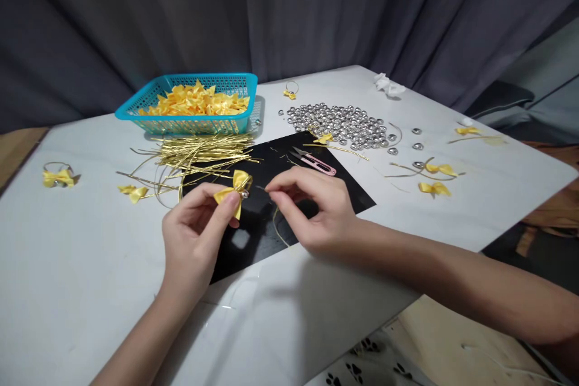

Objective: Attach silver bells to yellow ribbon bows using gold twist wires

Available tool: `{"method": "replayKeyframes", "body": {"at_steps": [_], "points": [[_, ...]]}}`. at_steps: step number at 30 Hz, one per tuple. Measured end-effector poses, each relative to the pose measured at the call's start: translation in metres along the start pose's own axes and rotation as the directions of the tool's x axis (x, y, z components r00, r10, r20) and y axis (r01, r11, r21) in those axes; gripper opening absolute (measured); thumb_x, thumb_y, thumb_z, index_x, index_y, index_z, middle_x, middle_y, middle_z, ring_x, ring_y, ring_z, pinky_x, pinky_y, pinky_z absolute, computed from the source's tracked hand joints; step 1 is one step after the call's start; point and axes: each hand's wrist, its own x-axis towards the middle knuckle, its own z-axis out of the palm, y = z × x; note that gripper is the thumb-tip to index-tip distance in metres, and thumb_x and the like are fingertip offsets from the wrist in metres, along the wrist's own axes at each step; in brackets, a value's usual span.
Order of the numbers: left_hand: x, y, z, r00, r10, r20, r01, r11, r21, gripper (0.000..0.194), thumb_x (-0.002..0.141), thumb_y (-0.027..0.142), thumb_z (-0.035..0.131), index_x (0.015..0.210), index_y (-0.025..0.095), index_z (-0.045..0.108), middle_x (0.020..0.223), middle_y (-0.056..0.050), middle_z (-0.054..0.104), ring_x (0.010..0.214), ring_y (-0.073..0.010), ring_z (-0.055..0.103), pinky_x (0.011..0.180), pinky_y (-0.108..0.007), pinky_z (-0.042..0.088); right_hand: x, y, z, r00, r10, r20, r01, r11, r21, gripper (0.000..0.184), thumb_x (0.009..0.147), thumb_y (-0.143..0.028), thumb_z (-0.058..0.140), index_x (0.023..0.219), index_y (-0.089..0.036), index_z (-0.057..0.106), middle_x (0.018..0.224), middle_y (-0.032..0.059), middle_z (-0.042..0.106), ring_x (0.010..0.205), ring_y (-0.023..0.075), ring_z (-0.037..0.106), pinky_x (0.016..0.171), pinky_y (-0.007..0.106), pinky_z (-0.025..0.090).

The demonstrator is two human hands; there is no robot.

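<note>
My left hand [194, 226] pinches a yellow ribbon bow [240, 180] between thumb and fingers. A small silver bead [245, 193] and a gold strand sit at the bow's middle. Just to the right, my right hand [319, 205] is closed, thumb and index fingertip together on a thin strand [259, 187] whose short end points toward the bow. Whether it is thread or wire I cannot tell. Another thin cord [277, 226] curves down below the right hand. Both hands are above a black mat [357, 198], where pink-handled thread snips [316, 163] lie beyond the right hand.
A blue basket [185, 126] of yellow bows stands at the back left. Before it lies a bundle of gold ties [203, 151]. A heap of silver beads [339, 123] is at the back. Loose bows [434, 188] lie right; a bow on a ring [58, 178] sits left.
</note>
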Motion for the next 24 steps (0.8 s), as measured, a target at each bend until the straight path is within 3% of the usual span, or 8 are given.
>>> {"method": "replayKeyframes", "body": {"at_steps": [2, 4, 9, 18, 24], "points": [[0.002, 0.000, 0.001, 1.000, 0.019, 0.003, -0.019, 0.998, 0.053, 0.007, 0.077, 0.024, 0.066, 0.071, 0.021, 0.066, 0.064, 0.004, 0.059, 0.053, -0.0070, 0.050, 0.049, -0.016, 0.043, 0.002, 0.001, -0.002, 0.999, 0.033, -0.037, -0.032, 0.999, 0.024, 0.015, 0.084, -0.007, 0.050, 0.096, -0.014, 0.055, 0.073, 0.0001, 0.057, 0.059, 0.0066, 0.052, 0.053, 0.018, 0.047], [0.003, 0.002, 0.002, 0.999, 0.023, 0.047, -0.028, 0.993, 0.112, 0.007, 0.075, 0.022, 0.067, 0.069, 0.019, 0.065, 0.062, 0.004, 0.059, 0.051, -0.0076, 0.050, 0.047, -0.017, 0.043, 0.006, 0.002, -0.005, 0.999, -0.014, -0.036, 0.015, 0.999, 0.029, 0.018, 0.085, -0.005, 0.047, 0.098, -0.015, 0.056, 0.076, 0.0010, 0.057, 0.062, 0.0072, 0.053, 0.056, 0.019, 0.048], [0.001, 0.010, 0.005, 0.979, 0.057, 0.195, -0.099, 0.971, 0.216, 0.011, 0.075, 0.015, 0.062, 0.065, 0.018, 0.061, 0.057, 0.005, 0.057, 0.051, -0.0077, 0.051, 0.047, -0.017, 0.042, 0.015, 0.005, -0.013, 0.972, -0.167, 0.167, 0.172, 0.985, -0.015, 0.022, 0.084, 0.000, 0.044, 0.085, -0.011, 0.062, 0.078, 0.0040, 0.061, 0.071, 0.0087, 0.056, 0.065, 0.022, 0.048], [0.001, 0.004, 0.000, 0.944, 0.140, 0.300, -0.242, 0.911, 0.334, 0.011, 0.079, 0.016, 0.058, 0.069, 0.018, 0.059, 0.060, 0.003, 0.056, 0.054, -0.0082, 0.050, 0.049, -0.018, 0.041, 0.018, 0.005, -0.017, 0.940, -0.092, 0.329, 0.078, 0.995, 0.058, 0.009, 0.085, -0.012, 0.054, 0.082, -0.010, 0.062, 0.075, 0.0035, 0.060, 0.063, 0.0076, 0.052, 0.056, 0.020, 0.044], [0.000, 0.002, -0.001, 0.935, 0.156, 0.319, -0.275, 0.886, 0.373, 0.010, 0.080, 0.016, 0.058, 0.069, 0.018, 0.058, 0.061, 0.003, 0.057, 0.054, -0.0087, 0.050, 0.050, -0.019, 0.041, 0.023, 0.004, -0.019, 0.877, -0.027, 0.480, 0.015, 0.999, 0.028, 0.010, 0.087, -0.011, 0.049, 0.082, -0.010, 0.057, 0.077, 0.0028, 0.055, 0.069, 0.0085, 0.050, 0.061, 0.020, 0.042]]}}
